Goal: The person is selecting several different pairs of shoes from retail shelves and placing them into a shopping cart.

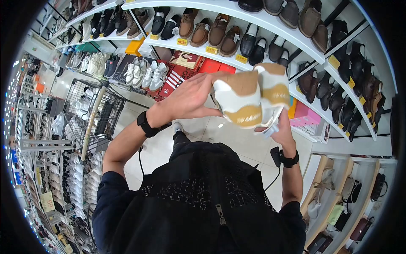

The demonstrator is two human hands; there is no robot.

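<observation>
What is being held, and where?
Two shoes: the left hand grips one by its edge; the right hand is at the other's lower end, its exact grip hidden.

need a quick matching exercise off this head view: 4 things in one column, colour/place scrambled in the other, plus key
Things:
1. held shoes
2. shopping cart
3. handbags
4. box

Descriptions:
A. pink, under the shoe shelves at the picture's right
B. wire-sided, with a long pale handle
C. white and tan, at the left hand and right hand
D. on wood-edged shelves at the picture's lower right

Right pairs: 1-C, 2-B, 3-D, 4-A
</observation>
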